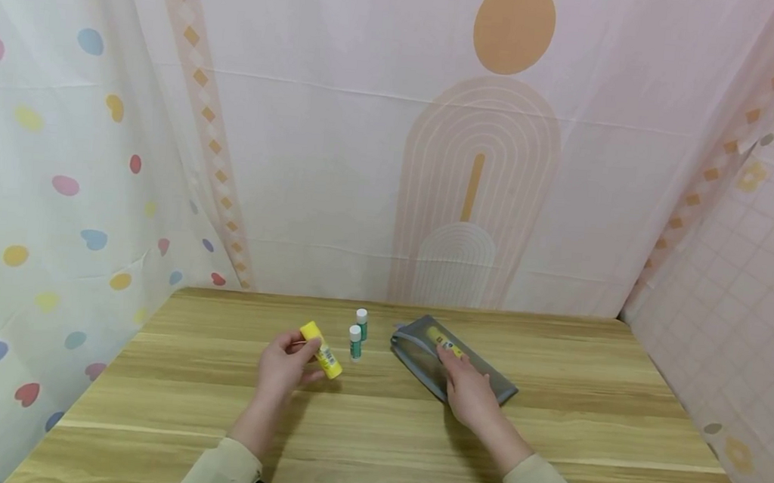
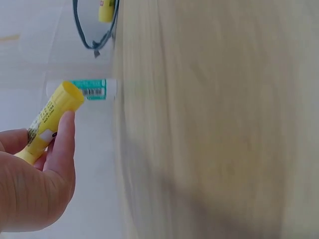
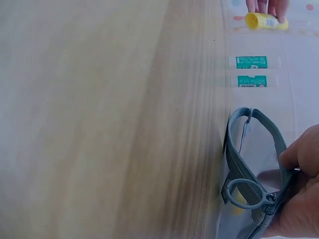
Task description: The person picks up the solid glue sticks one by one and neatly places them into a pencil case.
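Note:
My left hand [image 1: 277, 369] holds a yellow glue stick [image 1: 321, 350] between thumb and fingers, tilted and raised above the table. On the right, my right hand [image 1: 473, 396] grips the edge of a grey see-through zip pouch [image 1: 421, 362]. The pouch's mouth gapes in the right wrist view, where the thumb lies on its grey rim [image 3: 234, 152]. Another yellow glue stick [image 1: 443, 341] shows through the pouch wall near my right fingertips. Between the hands, two green glue sticks with white caps, a nearer one [image 1: 355, 345] and a farther one [image 1: 362, 321], stand upright.
The wooden table [image 1: 371, 437] runs back to a hanging patterned curtain [image 1: 323, 191]. A dotted curtain [image 1: 84, 278] hangs along the left side and a checked one [image 1: 729, 314] along the right.

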`<state>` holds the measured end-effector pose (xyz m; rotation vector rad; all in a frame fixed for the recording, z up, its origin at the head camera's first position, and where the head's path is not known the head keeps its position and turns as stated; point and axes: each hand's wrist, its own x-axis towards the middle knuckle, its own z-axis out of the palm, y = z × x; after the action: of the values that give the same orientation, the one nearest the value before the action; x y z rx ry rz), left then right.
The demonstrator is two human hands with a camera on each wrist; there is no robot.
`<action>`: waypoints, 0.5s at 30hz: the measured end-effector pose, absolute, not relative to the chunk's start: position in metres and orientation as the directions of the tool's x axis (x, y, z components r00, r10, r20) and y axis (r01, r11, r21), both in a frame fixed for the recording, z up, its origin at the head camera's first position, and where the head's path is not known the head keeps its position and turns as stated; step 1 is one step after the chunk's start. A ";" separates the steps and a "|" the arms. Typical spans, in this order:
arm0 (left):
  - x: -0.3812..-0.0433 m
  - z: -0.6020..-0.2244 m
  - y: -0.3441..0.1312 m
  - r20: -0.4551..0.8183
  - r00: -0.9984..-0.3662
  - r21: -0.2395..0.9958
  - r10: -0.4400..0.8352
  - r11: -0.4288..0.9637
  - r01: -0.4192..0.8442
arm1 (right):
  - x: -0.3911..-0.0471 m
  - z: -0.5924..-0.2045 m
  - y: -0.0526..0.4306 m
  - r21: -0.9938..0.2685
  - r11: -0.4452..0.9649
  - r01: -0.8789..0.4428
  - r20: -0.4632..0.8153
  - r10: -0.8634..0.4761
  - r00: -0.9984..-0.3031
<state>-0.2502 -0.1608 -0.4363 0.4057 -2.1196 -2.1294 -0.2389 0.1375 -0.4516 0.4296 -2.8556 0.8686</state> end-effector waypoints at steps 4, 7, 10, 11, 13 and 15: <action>-0.247 -0.435 -0.151 -0.101 -0.965 0.995 -0.243 -0.021 -0.099 | -0.239 -0.451 0.138 -0.525 0.794 -0.305 0.198 -0.235 -0.952; -0.244 -0.436 -0.143 -0.093 -0.971 0.996 -0.222 -0.011 -0.093 | -0.239 -0.451 0.138 -0.525 0.795 -0.304 0.197 -0.234 -0.952; -0.241 -0.438 -0.136 -0.081 -0.976 0.997 -0.200 -0.005 -0.082 | -0.239 -0.451 0.137 -0.525 0.795 -0.305 0.200 -0.233 -0.952; -0.240 -0.439 -0.134 -0.078 -0.978 0.997 -0.193 -0.003 -0.079 | -0.239 -0.451 0.137 -0.526 0.794 -0.306 0.201 -0.233 -0.951; -0.239 -0.440 -0.130 -0.068 -0.981 0.997 -0.183 0.010 -0.071 | -0.239 -0.452 0.137 -0.526 0.794 -0.305 0.202 -0.232 -0.951; -0.237 -0.440 -0.125 -0.057 -0.983 0.998 -0.175 0.025 -0.062 | -0.239 -0.452 0.137 -0.526 0.794 -0.306 0.202 -0.233 -0.951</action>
<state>-0.2373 -0.1254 -0.4405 0.2542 -2.1892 -2.1237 -0.2393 0.1372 -0.4519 0.4310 -2.8538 0.8695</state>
